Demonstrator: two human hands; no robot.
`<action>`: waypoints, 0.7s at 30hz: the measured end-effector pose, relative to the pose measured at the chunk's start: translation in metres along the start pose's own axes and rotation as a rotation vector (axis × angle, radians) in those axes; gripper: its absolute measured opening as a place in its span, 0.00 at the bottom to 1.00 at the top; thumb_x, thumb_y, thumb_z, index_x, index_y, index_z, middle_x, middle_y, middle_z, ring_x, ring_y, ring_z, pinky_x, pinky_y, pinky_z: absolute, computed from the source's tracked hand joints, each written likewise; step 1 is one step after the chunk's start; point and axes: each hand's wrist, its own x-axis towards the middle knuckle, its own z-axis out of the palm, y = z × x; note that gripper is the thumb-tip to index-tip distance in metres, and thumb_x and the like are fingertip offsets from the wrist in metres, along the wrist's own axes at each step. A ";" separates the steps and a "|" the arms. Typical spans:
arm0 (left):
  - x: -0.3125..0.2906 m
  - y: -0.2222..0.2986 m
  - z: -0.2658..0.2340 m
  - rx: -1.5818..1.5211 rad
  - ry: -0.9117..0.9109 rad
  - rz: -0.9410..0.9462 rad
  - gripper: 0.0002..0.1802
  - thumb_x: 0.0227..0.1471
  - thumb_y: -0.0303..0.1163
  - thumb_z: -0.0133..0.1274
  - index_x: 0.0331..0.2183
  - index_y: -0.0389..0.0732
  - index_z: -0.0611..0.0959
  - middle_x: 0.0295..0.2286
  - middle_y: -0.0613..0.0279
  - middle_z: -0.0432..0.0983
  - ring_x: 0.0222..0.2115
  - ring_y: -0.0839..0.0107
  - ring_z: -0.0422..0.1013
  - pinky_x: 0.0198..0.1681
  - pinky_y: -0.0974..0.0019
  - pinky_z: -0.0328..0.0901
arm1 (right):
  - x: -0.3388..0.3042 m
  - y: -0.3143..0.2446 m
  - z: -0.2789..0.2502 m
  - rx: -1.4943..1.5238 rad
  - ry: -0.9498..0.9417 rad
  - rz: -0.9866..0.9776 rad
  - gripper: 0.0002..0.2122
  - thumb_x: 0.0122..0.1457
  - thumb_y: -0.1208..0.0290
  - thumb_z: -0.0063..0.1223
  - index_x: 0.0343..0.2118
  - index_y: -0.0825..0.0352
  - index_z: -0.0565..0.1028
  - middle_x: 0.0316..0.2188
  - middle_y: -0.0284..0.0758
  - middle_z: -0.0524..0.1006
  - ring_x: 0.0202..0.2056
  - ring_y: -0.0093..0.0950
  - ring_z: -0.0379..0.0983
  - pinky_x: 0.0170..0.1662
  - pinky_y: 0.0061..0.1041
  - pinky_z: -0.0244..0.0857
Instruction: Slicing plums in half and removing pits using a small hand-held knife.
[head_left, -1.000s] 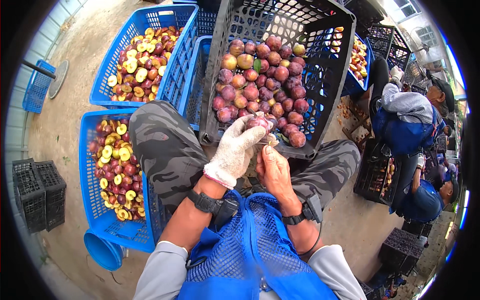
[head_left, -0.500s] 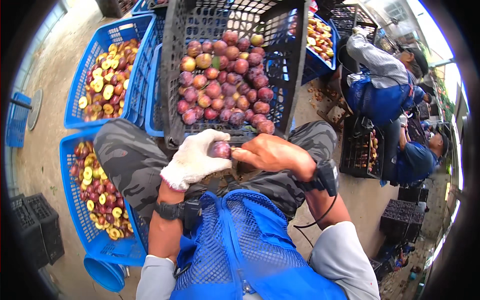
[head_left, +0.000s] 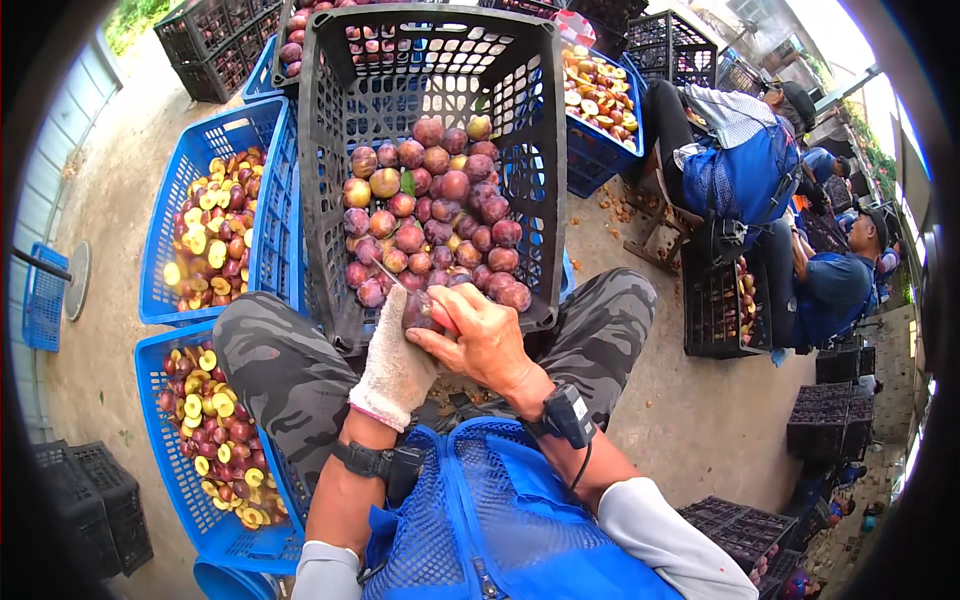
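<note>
My left hand (head_left: pixel 395 360), in a white cloth glove, holds a dark red plum (head_left: pixel 418 310) from below. My right hand (head_left: pixel 480 335), bare, grips a small knife (head_left: pixel 395 283) whose thin blade sticks out to the upper left over the plum. Both hands meet above my lap, right at the near rim of a black crate (head_left: pixel 330 200) full of whole red and yellow plums (head_left: pixel 430 215). I cannot tell how deep the blade sits in the fruit.
Two blue crates (head_left: pixel 165 300) (head_left: pixel 160 440) of halved plums stand at my left. Black empty crates (head_left: pixel 90 500) sit lower left. Other people (head_left: pixel 750 160) in blue vests sit at the right among more crates (head_left: pixel 720 310); a further blue crate (head_left: pixel 600 100) holds cut fruit.
My view tilted and the black crate now sits centred. Both hands stayed together on the plum, which shifted slightly toward the crate rim, with the knife blade now showing.
</note>
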 end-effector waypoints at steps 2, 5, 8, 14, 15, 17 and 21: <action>0.000 0.005 -0.006 0.258 0.065 0.034 0.27 0.66 0.54 0.43 0.52 0.42 0.75 0.45 0.58 0.76 0.45 0.63 0.73 0.50 0.57 0.69 | -0.003 0.013 0.011 0.041 0.018 -0.001 0.21 0.51 0.59 0.70 0.42 0.66 0.77 0.28 0.38 0.76 0.29 0.41 0.77 0.30 0.37 0.72; 0.003 0.002 0.023 0.408 0.224 0.154 0.22 0.67 0.50 0.45 0.46 0.42 0.80 0.37 0.63 0.79 0.33 0.70 0.78 0.35 0.66 0.74 | -0.001 0.028 -0.005 0.091 -0.202 0.029 0.19 0.51 0.59 0.69 0.40 0.66 0.77 0.26 0.36 0.74 0.26 0.38 0.76 0.27 0.36 0.70; 0.000 0.004 -0.002 0.102 -0.159 -0.112 0.16 0.68 0.45 0.43 0.41 0.45 0.79 0.34 0.70 0.77 0.32 0.76 0.75 0.33 0.68 0.72 | 0.016 -0.006 -0.019 -0.148 -0.132 -0.154 0.15 0.51 0.61 0.67 0.35 0.64 0.76 0.27 0.33 0.74 0.25 0.34 0.75 0.25 0.32 0.67; 0.009 -0.006 -0.023 0.210 -0.208 0.037 0.11 0.61 0.39 0.48 0.43 0.48 0.76 0.35 0.68 0.74 0.38 0.72 0.72 0.42 0.68 0.69 | 0.031 -0.008 -0.013 -0.104 -0.231 -0.360 0.15 0.45 0.67 0.68 0.34 0.66 0.77 0.30 0.35 0.76 0.25 0.33 0.76 0.26 0.30 0.69; 0.003 0.000 -0.011 0.072 -0.229 0.008 0.16 0.70 0.44 0.36 0.47 0.51 0.76 0.33 0.71 0.75 0.36 0.77 0.72 0.40 0.72 0.69 | 0.031 -0.004 -0.011 -0.103 -0.228 -0.346 0.12 0.46 0.69 0.66 0.33 0.66 0.76 0.29 0.35 0.76 0.25 0.33 0.75 0.26 0.30 0.69; -0.014 -0.002 0.033 0.041 0.172 0.113 0.15 0.69 0.43 0.40 0.36 0.50 0.79 0.28 0.75 0.72 0.28 0.83 0.68 0.31 0.72 0.65 | 0.029 0.002 0.008 0.016 -0.090 -0.185 0.07 0.47 0.76 0.61 0.30 0.67 0.75 0.25 0.36 0.74 0.23 0.35 0.73 0.26 0.31 0.68; 0.029 -0.013 -0.007 0.121 0.124 0.548 0.16 0.68 0.35 0.43 0.28 0.42 0.77 0.26 0.71 0.71 0.26 0.79 0.66 0.30 0.68 0.64 | 0.032 -0.014 0.052 0.105 0.200 0.010 0.05 0.46 0.80 0.57 0.22 0.68 0.71 0.18 0.37 0.65 0.20 0.39 0.63 0.24 0.36 0.60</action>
